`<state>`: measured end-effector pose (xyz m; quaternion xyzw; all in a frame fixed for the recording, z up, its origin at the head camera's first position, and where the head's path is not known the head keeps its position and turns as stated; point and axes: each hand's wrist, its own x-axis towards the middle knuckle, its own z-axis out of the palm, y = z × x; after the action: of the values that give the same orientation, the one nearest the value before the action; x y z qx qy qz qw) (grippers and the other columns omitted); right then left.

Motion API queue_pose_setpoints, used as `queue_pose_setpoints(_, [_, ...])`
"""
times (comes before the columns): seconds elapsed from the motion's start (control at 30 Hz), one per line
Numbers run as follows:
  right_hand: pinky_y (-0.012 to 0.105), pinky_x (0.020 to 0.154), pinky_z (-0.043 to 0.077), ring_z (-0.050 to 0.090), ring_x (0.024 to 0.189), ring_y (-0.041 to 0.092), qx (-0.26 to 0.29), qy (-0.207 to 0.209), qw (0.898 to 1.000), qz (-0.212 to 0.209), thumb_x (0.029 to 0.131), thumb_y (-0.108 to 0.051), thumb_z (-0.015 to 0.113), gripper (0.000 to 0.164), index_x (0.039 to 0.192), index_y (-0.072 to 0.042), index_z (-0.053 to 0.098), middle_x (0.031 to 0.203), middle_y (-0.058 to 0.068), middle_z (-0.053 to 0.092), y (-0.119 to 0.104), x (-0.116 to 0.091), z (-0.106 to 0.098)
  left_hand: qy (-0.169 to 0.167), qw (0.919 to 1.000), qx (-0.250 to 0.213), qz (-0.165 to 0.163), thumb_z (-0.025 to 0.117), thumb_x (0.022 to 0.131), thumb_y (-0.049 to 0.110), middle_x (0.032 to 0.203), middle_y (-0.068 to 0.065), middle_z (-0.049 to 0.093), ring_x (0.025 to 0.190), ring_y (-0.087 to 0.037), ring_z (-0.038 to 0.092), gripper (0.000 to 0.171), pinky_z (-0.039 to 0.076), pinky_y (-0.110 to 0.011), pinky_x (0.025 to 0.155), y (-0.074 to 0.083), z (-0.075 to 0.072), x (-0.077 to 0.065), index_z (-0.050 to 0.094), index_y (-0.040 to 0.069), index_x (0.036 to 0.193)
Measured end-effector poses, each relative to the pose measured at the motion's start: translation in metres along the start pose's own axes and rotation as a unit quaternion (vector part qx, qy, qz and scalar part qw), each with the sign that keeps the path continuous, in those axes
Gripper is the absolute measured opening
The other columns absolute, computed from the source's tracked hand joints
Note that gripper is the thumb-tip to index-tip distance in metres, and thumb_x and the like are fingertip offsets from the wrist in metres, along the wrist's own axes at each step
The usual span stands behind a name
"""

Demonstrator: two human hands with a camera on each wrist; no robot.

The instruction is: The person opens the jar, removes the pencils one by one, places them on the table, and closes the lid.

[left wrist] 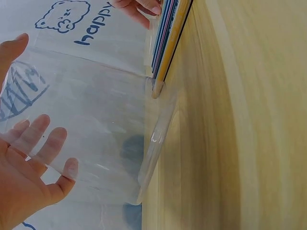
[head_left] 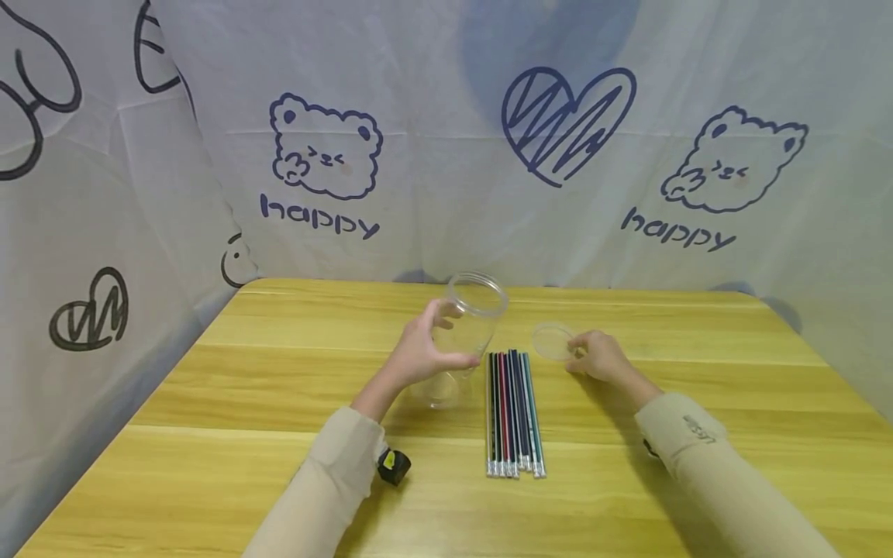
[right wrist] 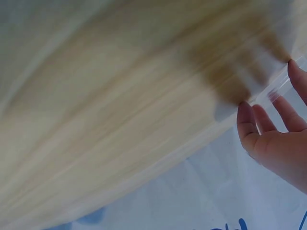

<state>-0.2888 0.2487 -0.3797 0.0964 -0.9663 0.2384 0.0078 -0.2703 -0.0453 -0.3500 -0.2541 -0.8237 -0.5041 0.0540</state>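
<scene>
My left hand (head_left: 422, 349) grips a clear plastic jar (head_left: 470, 329) from its left side, thumb and fingers spread round the wall. The jar's open mouth points up and leans to the right. In the left wrist view the jar's base (left wrist: 156, 143) is close to the tabletop; I cannot tell whether it touches. My right hand (head_left: 600, 356) pinches the right edge of a round clear lid (head_left: 551, 341) at the table surface. Between the hands lies a row of several pencils (head_left: 512, 411), black, red, dark blue and teal, with their silver ends towards me.
The wood-patterned table (head_left: 244, 372) reaches back to a white cloth (head_left: 446, 155) with bear and heart drawings. A small black device with a yellow mark (head_left: 394, 466) is by the left cuff.
</scene>
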Motion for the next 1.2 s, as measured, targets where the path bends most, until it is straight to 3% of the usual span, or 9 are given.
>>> queue_pose_setpoints(0.2, [0.045, 0.077, 0.044, 0.054, 0.091, 0.039, -0.035, 0.005, 0.999, -0.024, 0.076, -0.006, 0.069, 0.023, 0.090, 0.011, 0.064, 0.095, 0.025, 0.061, 0.000, -0.001, -0.001, -0.002, 0.9999, -0.002, 0.013, 0.083, 0.059, 0.023, 0.121, -0.013, 0.049, 0.106, -0.028, 0.047, 0.078, 0.040, -0.047, 0.084, 0.001, 0.001, 0.001, 0.041, 0.006, 0.122])
queue_pose_setpoints(0.37, [0.038, 0.065, 0.045, 0.055, 0.074, 0.028, -0.027, 0.008, 0.999, -0.033, 0.075, -0.006, 0.070, 0.012, 0.077, 0.005, 0.065, 0.082, 0.016, 0.063, 0.001, -0.002, -0.002, -0.002, 0.9999, -0.001, 0.010, 0.083, 0.059, 0.024, 0.122, -0.013, 0.049, 0.107, -0.028, 0.047, 0.079, 0.040, -0.048, 0.084, 0.001, 0.001, 0.001, 0.041, 0.006, 0.123])
queue_pose_setpoints(0.5, [0.033, 0.059, 0.040, 0.048, 0.066, 0.020, -0.005, -0.002, 0.999, -0.034, 0.074, -0.007, 0.071, 0.012, 0.068, 0.000, 0.063, 0.079, 0.011, 0.060, 0.003, -0.003, -0.003, -0.002, 1.0000, -0.003, 0.007, 0.083, 0.059, 0.022, 0.122, -0.013, 0.049, 0.107, -0.030, 0.046, 0.079, 0.039, -0.048, 0.084, 0.001, 0.001, 0.001, 0.040, 0.006, 0.123])
queue_pose_setpoints(0.7, [0.036, 0.065, 0.040, 0.047, 0.067, 0.022, 0.008, -0.013, 0.999, -0.040, 0.072, -0.009, 0.073, 0.015, 0.065, -0.001, 0.061, 0.078, 0.012, 0.058, 0.004, -0.003, -0.003, -0.001, 1.0000, -0.005, 0.006, 0.083, 0.059, 0.020, 0.122, -0.012, 0.049, 0.107, -0.030, 0.046, 0.077, 0.039, -0.049, 0.084, 0.001, 0.002, 0.001, 0.041, 0.007, 0.123])
queue_pose_setpoints(0.8, [0.045, 0.079, 0.041, 0.053, 0.085, 0.036, 0.018, -0.004, 0.999, -0.049, 0.070, -0.008, 0.074, 0.017, 0.062, -0.001, 0.060, 0.084, 0.020, 0.060, 0.005, -0.003, -0.005, -0.001, 1.0000, -0.003, 0.005, 0.083, 0.060, 0.020, 0.122, -0.012, 0.049, 0.107, -0.028, 0.046, 0.076, 0.039, -0.049, 0.084, 0.001, 0.002, 0.000, 0.041, 0.007, 0.123])
queue_pose_setpoints(0.93, [0.053, 0.093, 0.030, 0.039, 0.111, 0.047, 0.033, 0.017, 0.997, -0.062, 0.067, -0.008, 0.076, 0.020, 0.058, -0.001, 0.058, 0.096, 0.028, 0.058, 0.004, -0.002, -0.008, 0.000, 1.0000, 0.003, 0.007, 0.083, 0.060, 0.022, 0.121, -0.010, 0.050, 0.106, -0.026, 0.046, 0.075, 0.039, -0.048, 0.084, 0.001, 0.003, 0.000, 0.042, 0.008, 0.122])
queue_pose_setpoints(1.07, [0.047, 0.080, 0.042, 0.051, 0.094, 0.041, 0.068, 0.014, 0.997, -0.043, 0.069, -0.011, 0.074, 0.021, 0.076, 0.004, 0.061, 0.097, 0.026, 0.057, -0.001, -0.004, -0.012, 0.000, 1.0000, 0.004, 0.008, 0.083, 0.060, 0.025, 0.120, -0.007, 0.050, 0.106, -0.025, 0.046, 0.076, 0.040, -0.047, 0.084, 0.000, 0.003, 0.001, 0.042, 0.008, 0.122])
queue_pose_setpoints(1.2, [0.042, 0.077, 0.045, 0.049, 0.098, 0.039, 0.123, -0.001, 0.992, -0.003, 0.073, -0.017, 0.072, 0.057, 0.117, 0.010, 0.048, 0.116, 0.027, 0.049, -0.007, -0.006, -0.015, -0.001, 1.0000, -0.001, 0.008, 0.083, 0.059, 0.027, 0.121, -0.010, 0.049, 0.107, -0.026, 0.046, 0.077, 0.040, -0.048, 0.083, 0.000, 0.003, 0.001, 0.041, 0.008, 0.122])
